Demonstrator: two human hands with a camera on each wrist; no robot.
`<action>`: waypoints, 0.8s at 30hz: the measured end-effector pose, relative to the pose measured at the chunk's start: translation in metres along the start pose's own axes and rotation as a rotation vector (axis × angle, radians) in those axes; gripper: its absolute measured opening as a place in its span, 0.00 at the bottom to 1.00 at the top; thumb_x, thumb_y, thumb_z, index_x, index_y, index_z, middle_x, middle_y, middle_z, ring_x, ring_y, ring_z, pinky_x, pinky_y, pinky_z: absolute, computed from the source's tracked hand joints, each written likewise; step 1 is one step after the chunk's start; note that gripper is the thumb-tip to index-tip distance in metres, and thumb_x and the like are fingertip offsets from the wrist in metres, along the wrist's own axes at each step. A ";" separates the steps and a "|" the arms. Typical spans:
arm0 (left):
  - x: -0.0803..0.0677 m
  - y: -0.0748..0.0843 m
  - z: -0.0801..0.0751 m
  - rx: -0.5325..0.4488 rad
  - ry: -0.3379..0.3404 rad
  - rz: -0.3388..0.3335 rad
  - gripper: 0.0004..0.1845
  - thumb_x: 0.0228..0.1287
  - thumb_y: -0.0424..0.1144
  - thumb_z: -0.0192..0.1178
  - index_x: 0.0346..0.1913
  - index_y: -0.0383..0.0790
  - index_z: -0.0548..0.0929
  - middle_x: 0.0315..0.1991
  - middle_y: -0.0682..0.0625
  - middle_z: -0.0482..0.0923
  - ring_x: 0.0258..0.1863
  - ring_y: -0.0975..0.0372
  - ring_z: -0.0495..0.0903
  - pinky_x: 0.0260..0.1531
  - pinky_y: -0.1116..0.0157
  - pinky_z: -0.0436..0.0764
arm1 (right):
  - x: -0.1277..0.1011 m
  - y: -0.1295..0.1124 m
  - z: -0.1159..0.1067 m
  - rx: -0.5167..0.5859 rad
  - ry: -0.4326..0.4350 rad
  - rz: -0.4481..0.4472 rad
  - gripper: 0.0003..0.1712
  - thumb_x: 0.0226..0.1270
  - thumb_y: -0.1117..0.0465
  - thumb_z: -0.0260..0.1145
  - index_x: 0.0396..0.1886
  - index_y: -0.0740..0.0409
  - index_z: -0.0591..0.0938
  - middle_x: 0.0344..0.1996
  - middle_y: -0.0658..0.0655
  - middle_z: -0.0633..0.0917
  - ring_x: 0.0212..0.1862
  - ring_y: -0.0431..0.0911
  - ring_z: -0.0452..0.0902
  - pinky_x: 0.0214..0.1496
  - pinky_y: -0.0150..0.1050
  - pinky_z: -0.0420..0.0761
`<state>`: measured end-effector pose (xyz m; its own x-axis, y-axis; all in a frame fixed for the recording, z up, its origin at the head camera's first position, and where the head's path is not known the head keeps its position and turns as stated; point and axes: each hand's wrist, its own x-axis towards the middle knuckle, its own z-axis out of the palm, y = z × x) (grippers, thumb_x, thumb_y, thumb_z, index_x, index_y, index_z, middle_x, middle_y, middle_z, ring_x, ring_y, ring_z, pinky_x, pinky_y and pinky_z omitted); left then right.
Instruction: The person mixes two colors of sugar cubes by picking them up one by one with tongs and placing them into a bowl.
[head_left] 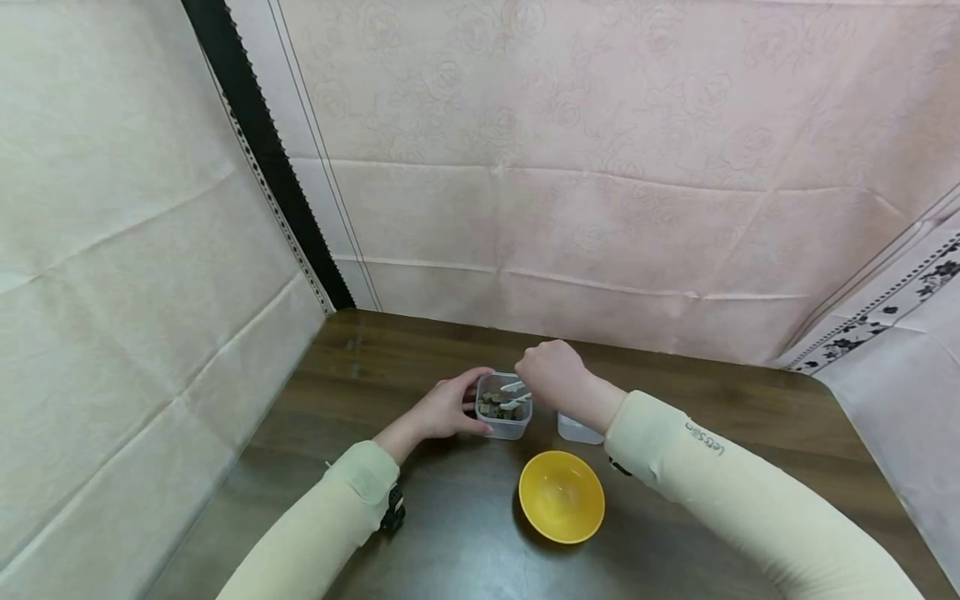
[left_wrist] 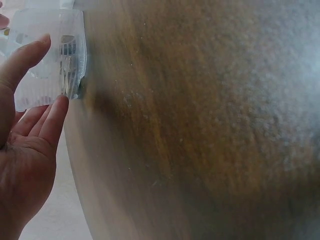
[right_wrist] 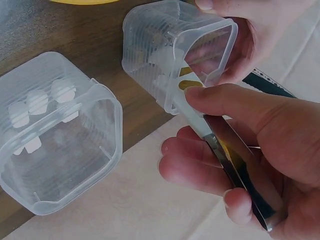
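Note:
My left hand [head_left: 448, 406] holds a clear square plastic container [head_left: 504, 428] from its left side, thumb and fingers on opposite walls. Small brownish pieces [head_left: 491, 408] lie inside it. Seen from the left wrist, the thumb and fingertips touch the container [left_wrist: 47, 75]. My right hand [head_left: 558, 377] grips small tongs [right_wrist: 232, 172] with shiny metal arms and pale tips. In the head view, the tips [head_left: 514, 403] reach over the rim into the container. The right wrist view shows the thumb pressing one tong arm, fingers curled on the other side.
A second clear container [right_wrist: 102, 120], holding several small white pieces [right_wrist: 37, 101], stands to the right, partly covered by my right forearm in the head view. Nearer to me a yellow bowl [head_left: 562, 497] sits on the dark wooden table [head_left: 450, 533]. Pale cloth [head_left: 600, 225] hangs behind the table.

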<state>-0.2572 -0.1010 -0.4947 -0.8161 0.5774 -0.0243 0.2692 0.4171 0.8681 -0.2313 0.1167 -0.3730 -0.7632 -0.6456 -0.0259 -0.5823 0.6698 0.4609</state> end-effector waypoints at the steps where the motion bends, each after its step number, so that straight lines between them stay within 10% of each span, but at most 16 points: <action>1: 0.000 0.000 0.000 -0.003 0.001 -0.001 0.48 0.57 0.31 0.81 0.79 0.45 0.67 0.72 0.44 0.74 0.71 0.48 0.76 0.65 0.53 0.82 | 0.000 -0.001 0.000 -0.013 0.008 -0.001 0.08 0.65 0.56 0.79 0.28 0.52 0.91 0.20 0.49 0.85 0.19 0.41 0.75 0.22 0.33 0.82; 24: -0.001 0.003 0.000 0.015 -0.004 -0.004 0.48 0.58 0.31 0.81 0.79 0.45 0.67 0.73 0.43 0.74 0.72 0.48 0.75 0.65 0.53 0.82 | 0.006 -0.010 -0.002 -0.087 -0.009 -0.005 0.08 0.70 0.56 0.76 0.30 0.51 0.94 0.20 0.50 0.86 0.18 0.41 0.75 0.21 0.31 0.82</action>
<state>-0.2557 -0.1000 -0.4919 -0.8151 0.5786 -0.0294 0.2742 0.4299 0.8602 -0.2296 0.1056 -0.3757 -0.7634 -0.6449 -0.0364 -0.5595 0.6321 0.5362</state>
